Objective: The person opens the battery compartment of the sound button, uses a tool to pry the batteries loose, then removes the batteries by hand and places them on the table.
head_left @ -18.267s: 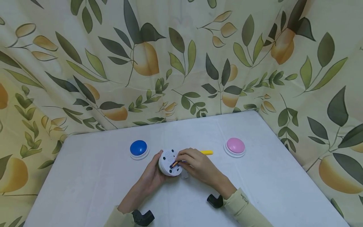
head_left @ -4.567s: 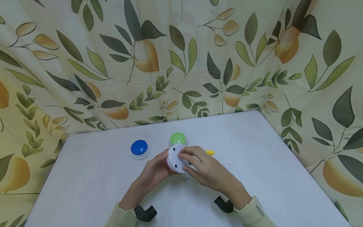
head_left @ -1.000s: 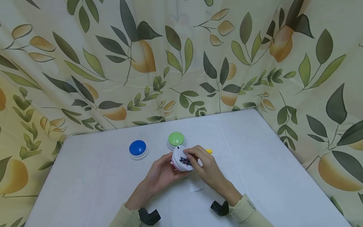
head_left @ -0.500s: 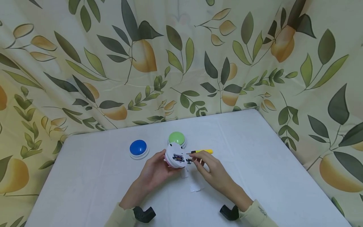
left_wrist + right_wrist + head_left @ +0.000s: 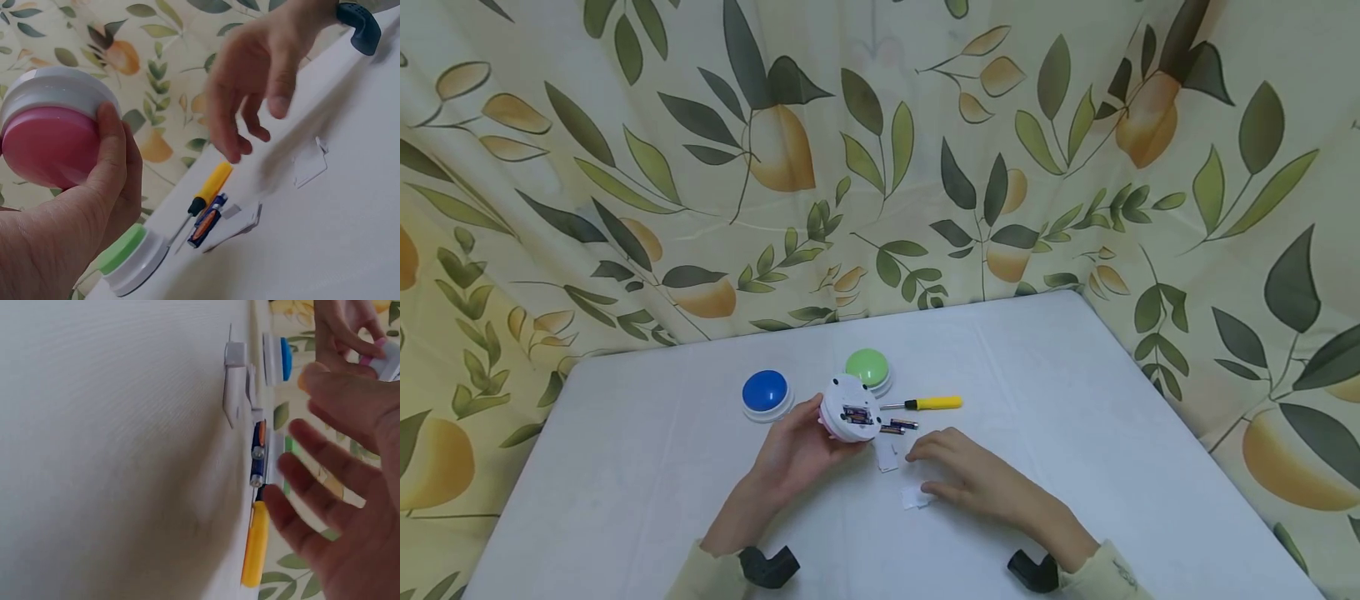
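Observation:
My left hand [image 5: 786, 454] grips a round white buzzer with a pink push-top [image 5: 53, 144], tilted so its underside [image 5: 841, 396] faces up. The battery compartment [image 5: 857, 414] in that underside is uncovered, with batteries inside. Beside the buzzer, two loose batteries [image 5: 901, 426] lie on the table. My right hand [image 5: 981, 475] hovers to their right, fingers loosely bent and holding nothing. Under and beside its fingers are two small white battery covers, one [image 5: 887, 457] near the batteries and another [image 5: 915, 498] closer to me.
A yellow-handled screwdriver [image 5: 936, 402] lies just behind the batteries. Green [image 5: 867, 367] and blue [image 5: 765, 391] buzzers stand farther back, the green one partly behind the held buzzer. A patterned curtain [image 5: 880, 167] hangs behind the white table [image 5: 647, 467].
Earlier the pink buzzer stood at the right; now my left hand holds it and the green one stands behind. A second cover has appeared. My right hand has drawn back from the batteries.

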Tool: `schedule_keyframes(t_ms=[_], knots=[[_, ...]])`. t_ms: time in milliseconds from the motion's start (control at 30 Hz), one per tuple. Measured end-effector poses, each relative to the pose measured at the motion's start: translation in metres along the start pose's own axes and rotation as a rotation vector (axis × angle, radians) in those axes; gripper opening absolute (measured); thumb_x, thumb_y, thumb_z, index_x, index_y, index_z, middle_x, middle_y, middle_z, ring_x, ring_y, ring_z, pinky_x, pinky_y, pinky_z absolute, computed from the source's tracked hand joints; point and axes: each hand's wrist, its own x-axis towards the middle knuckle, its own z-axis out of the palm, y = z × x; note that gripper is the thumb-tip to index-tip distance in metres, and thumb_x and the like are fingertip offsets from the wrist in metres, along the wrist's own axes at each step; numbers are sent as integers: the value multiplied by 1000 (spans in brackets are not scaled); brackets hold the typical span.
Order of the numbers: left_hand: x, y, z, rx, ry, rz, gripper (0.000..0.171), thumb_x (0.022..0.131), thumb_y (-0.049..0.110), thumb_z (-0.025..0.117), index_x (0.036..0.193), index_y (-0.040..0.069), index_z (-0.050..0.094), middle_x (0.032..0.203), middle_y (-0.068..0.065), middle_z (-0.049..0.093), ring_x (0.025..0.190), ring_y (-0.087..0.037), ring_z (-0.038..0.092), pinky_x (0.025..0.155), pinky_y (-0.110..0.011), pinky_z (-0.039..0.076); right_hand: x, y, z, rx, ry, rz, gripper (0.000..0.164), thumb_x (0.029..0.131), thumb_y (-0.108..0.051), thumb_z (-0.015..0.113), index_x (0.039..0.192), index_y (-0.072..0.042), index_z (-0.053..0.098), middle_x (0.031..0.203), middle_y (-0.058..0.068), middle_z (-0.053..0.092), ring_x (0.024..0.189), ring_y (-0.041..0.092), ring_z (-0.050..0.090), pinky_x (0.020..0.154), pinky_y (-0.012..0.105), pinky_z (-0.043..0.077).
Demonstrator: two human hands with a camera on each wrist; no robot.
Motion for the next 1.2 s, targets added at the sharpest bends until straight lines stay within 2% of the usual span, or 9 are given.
schedule_keyframes(t_ms=[133, 233, 467, 667, 867, 1200], knots=[[-2, 2, -1, -4, 2, 8, 63, 113, 36, 32, 168, 23, 7, 175, -12, 4, 161, -39, 11, 121, -47, 41, -3, 1, 2, -88, -77, 21, 41, 91, -26, 80, 130, -19, 68, 133, -6, 64, 123, 18, 57, 106, 40, 52], [-3, 2, -1, -30, 6, 8, 62, 113, 37, 33, 168, 24, 7, 175, -10, 5, 161, -38, 11, 115, -42, 48, -5, 0, 3, -145, -116, 31, 43, 90, -27, 82, 130, -20, 69, 133, -5, 64, 122, 19, 57, 105, 41, 52], [-3, 3, -3, -49, 9, 15, 64, 113, 37, 34, 168, 25, 6, 176, -10, 5, 161, -38, 12, 120, -46, 44, -5, -4, 4, -222, -148, 43, 34, 92, -27, 80, 124, -22, 71, 124, -6, 65, 114, 15, 58, 99, 36, 53], [-3, 4, -4, -58, 12, 31, 62, 113, 36, 32, 168, 25, 6, 175, -9, 5, 161, -38, 12, 117, -44, 47, -11, -4, 5, -249, -109, 11, 24, 94, -21, 78, 118, -21, 73, 114, -8, 65, 104, 11, 59, 91, 29, 54], [-3, 5, -3, -60, 22, 41, 61, 113, 36, 33, 167, 26, 7, 175, -7, 8, 161, -36, 13, 116, -44, 48, -13, 1, 2, -309, -64, -7, 23, 92, -17, 79, 114, -20, 72, 112, -8, 66, 100, 11, 61, 89, 31, 55], [-5, 9, -5, -74, 35, 48, 61, 113, 35, 31, 168, 26, 4, 175, -7, 6, 161, -35, 12, 110, -41, 53, -16, 18, -10, -338, -44, 136, 23, 93, -18, 79, 115, -22, 72, 111, -9, 65, 104, 12, 62, 92, 35, 57]])
